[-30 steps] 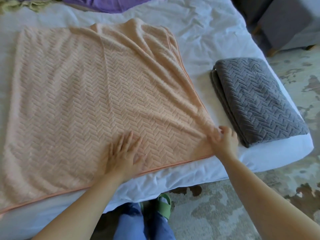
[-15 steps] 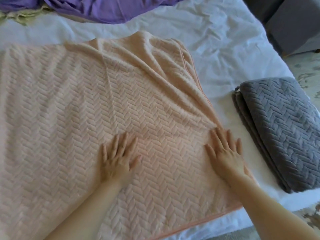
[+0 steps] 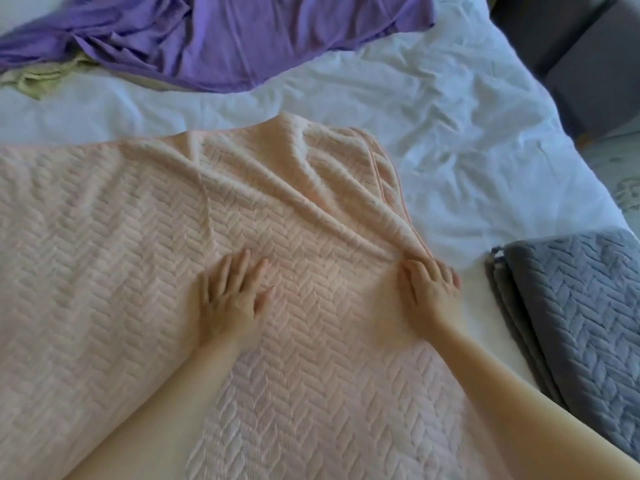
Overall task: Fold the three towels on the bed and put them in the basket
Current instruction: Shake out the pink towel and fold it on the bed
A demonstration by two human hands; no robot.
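Observation:
A peach herringbone towel (image 3: 138, 254) lies spread over the white bed (image 3: 450, 109), with loose ridges bunched toward its far right corner. My left hand (image 3: 232, 299) presses flat on the towel's middle, fingers straight and spread. At the towel's right edge, just below the ridges, my right hand (image 3: 427, 289) rests on the fabric with its fingertips bent slightly down. A grey towel (image 3: 581, 327) lies folded at the bed's right side. A purple towel (image 3: 242, 39) lies crumpled at the far side. No basket is in view.
A yellow-green cloth (image 3: 38, 81) pokes out from under the purple one at the far left. Grey upholstered furniture (image 3: 571, 46) stands beyond the bed's right corner, above a strip of patterned floor (image 3: 620, 174).
Both hands slid away from me across the peach towel, the right one from its near corner up along the right edge. The view moved forward, hiding the bed's near edge.

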